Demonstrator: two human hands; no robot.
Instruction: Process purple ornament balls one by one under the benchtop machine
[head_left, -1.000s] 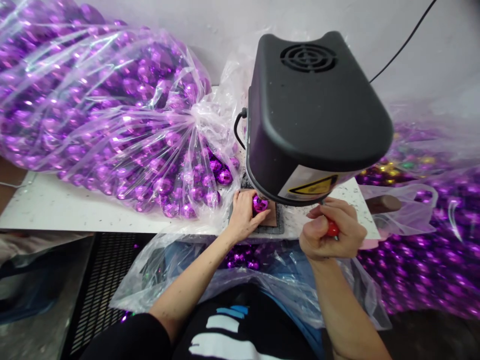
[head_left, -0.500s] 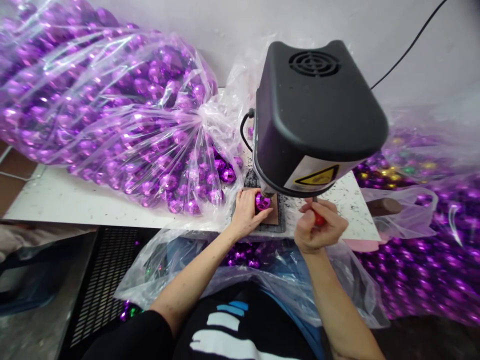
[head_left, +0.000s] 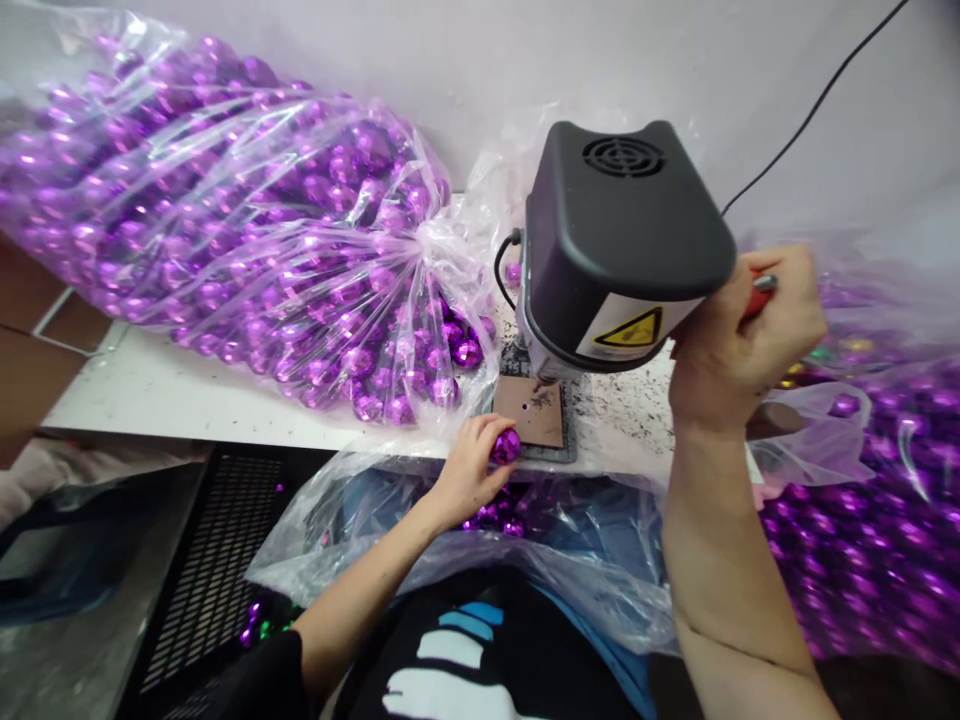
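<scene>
My left hand (head_left: pixel 471 467) grips a shiny purple faceted ball (head_left: pixel 505 447) between thumb and fingers, at the table's front edge. Behind the ball lies a brown square plate (head_left: pixel 531 412) with a small dark hole, on the base of a black drill press (head_left: pixel 630 215). The tip of the machine points down above that plate. My right hand (head_left: pixel 750 335), raised at the machine's right side, is closed round a red-tipped lever handle (head_left: pixel 759 297). Below the left hand, more purple balls (head_left: pixel 491 515) lie in an open clear bag on my lap.
A large tied clear bag of purple balls (head_left: pixel 247 220) covers the left of the white table (head_left: pixel 187 390). More purple balls (head_left: pixel 847 560) are heaped at the right. Dark shavings (head_left: pixel 630 415) litter the tabletop. A black crate (head_left: pixel 214 560) stands at lower left.
My left hand has pulled the ball off the plate toward me, to the table's edge. My right hand has risen with the lever, up and to the right.
</scene>
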